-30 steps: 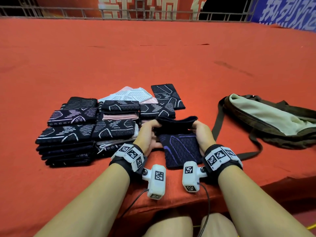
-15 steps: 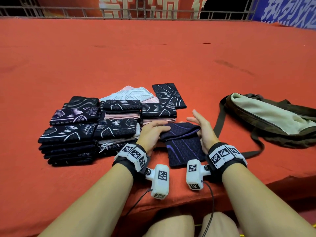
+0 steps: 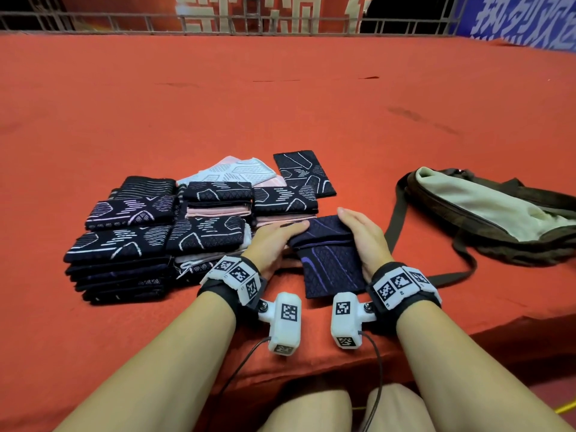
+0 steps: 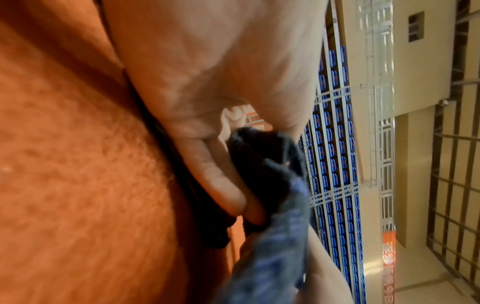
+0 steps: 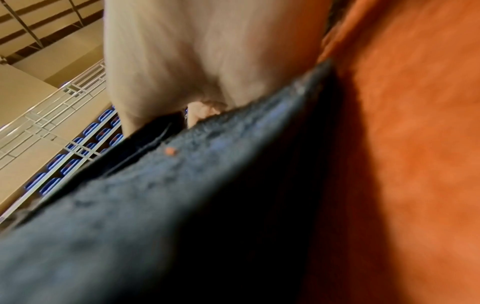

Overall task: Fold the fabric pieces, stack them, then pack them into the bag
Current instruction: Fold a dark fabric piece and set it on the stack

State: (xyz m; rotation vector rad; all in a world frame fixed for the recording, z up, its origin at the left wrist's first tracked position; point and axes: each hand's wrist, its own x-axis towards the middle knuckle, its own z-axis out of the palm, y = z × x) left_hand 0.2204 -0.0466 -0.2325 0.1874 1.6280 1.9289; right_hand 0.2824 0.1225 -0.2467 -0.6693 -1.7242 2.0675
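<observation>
- The dark fabric piece with purple lines (image 3: 330, 257) lies on the red cloth surface (image 3: 280, 104), close to its near edge, with its far part folded over toward the person.
- The left hand (image 3: 274, 241) lies flat on the left side of this fabric piece; its fingers are straight and press on the folded part. In the left wrist view the thumb is under the edge of the cloth, so it may hold it lightly.
- The right hand (image 3: 363, 236) stands on its edge against the right side of the fabric piece, fingers straight and together, touching it; I cannot tell if the thumb holds anything.
- Left of the fabric piece, just beside it, stand the stacks of folded pieces (image 3: 124, 244), mostly dark with white lines, some pink ones between.
- Beyond the fabric piece one dark piece (image 3: 304, 173) lies single and flat, with a light pink piece (image 3: 230, 169) to its left.
- Right of the fabric piece, apart from it, lies the olive bag (image 3: 486, 213), open, with a pale lining; its strap (image 3: 396, 219) passes near the right hand.
</observation>
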